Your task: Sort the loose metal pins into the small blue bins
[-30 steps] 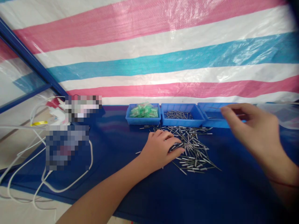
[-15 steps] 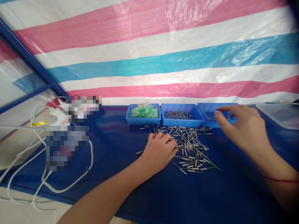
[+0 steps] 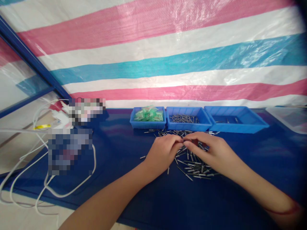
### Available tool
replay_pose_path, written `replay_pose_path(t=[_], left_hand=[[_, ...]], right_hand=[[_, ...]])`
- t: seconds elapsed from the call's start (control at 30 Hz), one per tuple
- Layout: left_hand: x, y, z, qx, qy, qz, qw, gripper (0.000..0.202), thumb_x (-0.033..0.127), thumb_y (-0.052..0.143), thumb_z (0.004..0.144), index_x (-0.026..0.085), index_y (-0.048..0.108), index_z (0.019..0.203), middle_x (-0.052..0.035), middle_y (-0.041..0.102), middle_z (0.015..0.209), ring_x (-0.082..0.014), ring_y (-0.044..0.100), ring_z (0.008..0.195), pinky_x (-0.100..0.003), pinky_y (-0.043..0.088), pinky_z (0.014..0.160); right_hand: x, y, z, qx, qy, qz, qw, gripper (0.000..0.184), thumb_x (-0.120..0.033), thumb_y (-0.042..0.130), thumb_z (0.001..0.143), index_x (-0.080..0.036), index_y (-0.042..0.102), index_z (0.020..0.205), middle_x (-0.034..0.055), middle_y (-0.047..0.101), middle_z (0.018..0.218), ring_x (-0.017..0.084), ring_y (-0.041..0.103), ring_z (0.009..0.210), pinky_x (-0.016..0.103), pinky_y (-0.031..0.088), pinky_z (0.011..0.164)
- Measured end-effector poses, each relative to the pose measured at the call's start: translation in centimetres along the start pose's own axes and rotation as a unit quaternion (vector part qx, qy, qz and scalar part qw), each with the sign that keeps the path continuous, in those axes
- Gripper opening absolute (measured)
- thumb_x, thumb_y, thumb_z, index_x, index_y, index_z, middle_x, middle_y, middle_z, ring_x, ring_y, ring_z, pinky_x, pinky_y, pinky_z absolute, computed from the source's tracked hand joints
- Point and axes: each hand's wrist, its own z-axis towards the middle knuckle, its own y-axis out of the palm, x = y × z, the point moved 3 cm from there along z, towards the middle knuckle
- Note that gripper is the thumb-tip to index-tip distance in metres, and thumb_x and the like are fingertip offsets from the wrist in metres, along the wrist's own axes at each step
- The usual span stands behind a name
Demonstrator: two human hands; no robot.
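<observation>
Over a loose heap of silver blind rivets (image 3: 198,167) on the blue table, my two hands meet fingertip to fingertip. My left hand (image 3: 163,151) is closed in a pinch, its thumb and forefinger pointing right. My right hand (image 3: 211,147) comes from the other side with thumb and forefinger pinched too. A tiny dark thing shows between the fingertips, too small and covered to name. Part of the heap is hidden beneath both hands. Just behind stands a blue bin (image 3: 208,125) of thin metal pieces. The blue bin (image 3: 254,127) to its right holds several small pieces.
A third blue bin (image 3: 135,125) on the left holds green-and-clear packets (image 3: 150,114). White cables (image 3: 79,188) loop over the table's left side near blurred-out items. A clear plastic lid or tray (image 3: 287,118) lies at the far right. Striped sheeting (image 3: 153,68) hangs behind.
My right hand has come left and down from the right-hand bin to meet my left hand over the rivets. My left hand has drawn its fingers into a pinch.
</observation>
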Motion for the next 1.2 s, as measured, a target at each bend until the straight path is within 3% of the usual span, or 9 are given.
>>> replay_pose_path(t=[0.07, 0.23, 0.33, 0.5, 0.63, 0.97, 1.2], left_hand=[[0.0, -0.1, 0.0, 0.024, -0.011, -0.071, 0.997, 0.012, 0.026, 0.052, 0.092, 0.019, 0.061, 0.096, -0.0028, 0.069, 0.097, -0.015, 0.062, 0.088, -0.025, 0.044, 0.078], [0.4, -0.2, -0.2, 0.07, -0.062, -0.163, 0.982, 0.011, 0.025, 0.057, 0.088, 0.019, 0.063, 0.094, -0.0005, 0.069, 0.092, -0.0129, 0.062, 0.081, -0.023, 0.047, 0.076], [0.6, -0.1, -0.3, 0.067, -0.081, -0.182, 0.978, 0.014, 0.024, 0.057, 0.088, 0.019, 0.064, 0.099, -0.0013, 0.069, 0.095, -0.0136, 0.063, 0.082, -0.024, 0.049, 0.077], [0.6, 0.2, -0.3, 0.059, -0.086, -0.171, 0.98, 0.017, 0.027, 0.06, 0.086, 0.019, 0.067, 0.099, -0.0031, 0.07, 0.092, -0.015, 0.062, 0.079, -0.026, 0.05, 0.074], [0.7, 0.4, -0.3, 0.049, -0.081, -0.167, 0.981, 0.016, 0.028, 0.06, 0.086, 0.017, 0.068, 0.095, -0.0034, 0.069, 0.087, -0.0149, 0.062, 0.079, -0.026, 0.049, 0.074], [1.3, -0.4, 0.0, 0.025, -0.025, -0.123, 0.992, 0.015, 0.028, 0.056, 0.089, 0.018, 0.065, 0.095, -0.0047, 0.065, 0.097, -0.0141, 0.059, 0.083, -0.025, 0.048, 0.076], [1.2, -1.0, -0.2, 0.085, -0.043, -0.135, 0.986, 0.011, 0.026, 0.06, 0.085, 0.018, 0.061, 0.092, -0.0032, 0.064, 0.094, -0.0127, 0.059, 0.078, -0.025, 0.047, 0.074]], right_hand=[[-0.1, 0.7, -0.1, -0.019, 0.027, 0.048, 0.998, 0.024, -0.041, 0.053, 0.088, -0.023, 0.067, 0.095, 0.0032, 0.07, 0.091, 0.017, 0.062, 0.072, 0.03, 0.049, 0.063], [0.3, 1.1, -0.2, 0.046, 0.108, 0.24, 0.964, 0.024, -0.042, 0.064, 0.08, -0.022, 0.068, 0.091, 0.0041, 0.071, 0.089, 0.019, 0.066, 0.08, 0.03, 0.053, 0.07], [0.3, 1.1, -0.2, 0.054, 0.135, 0.283, 0.948, 0.022, -0.042, 0.067, 0.078, -0.022, 0.069, 0.085, 0.0032, 0.071, 0.083, 0.018, 0.066, 0.076, 0.03, 0.055, 0.068], [0.1, 1.0, -0.3, 0.075, 0.127, 0.267, 0.952, 0.019, -0.04, 0.069, 0.076, -0.023, 0.072, 0.086, 0.0037, 0.072, 0.089, 0.02, 0.067, 0.082, 0.034, 0.055, 0.077], [0.3, 1.0, -0.4, 0.09, 0.13, 0.261, 0.952, 0.018, -0.039, 0.07, 0.076, -0.024, 0.072, 0.083, 0.0028, 0.072, 0.085, 0.019, 0.067, 0.078, 0.033, 0.055, 0.074], [-0.4, 0.4, -0.4, 0.048, 0.057, 0.23, 0.97, 0.014, -0.035, 0.064, 0.083, -0.028, 0.072, 0.092, 0.0027, 0.07, 0.092, 0.02, 0.064, 0.088, 0.033, 0.053, 0.071], [-0.1, -0.1, -0.3, 0.052, 0.033, 0.184, 0.981, 0.01, -0.033, 0.061, 0.084, -0.028, 0.069, 0.088, 0.002, 0.067, 0.09, 0.02, 0.062, 0.084, 0.033, 0.051, 0.07]])
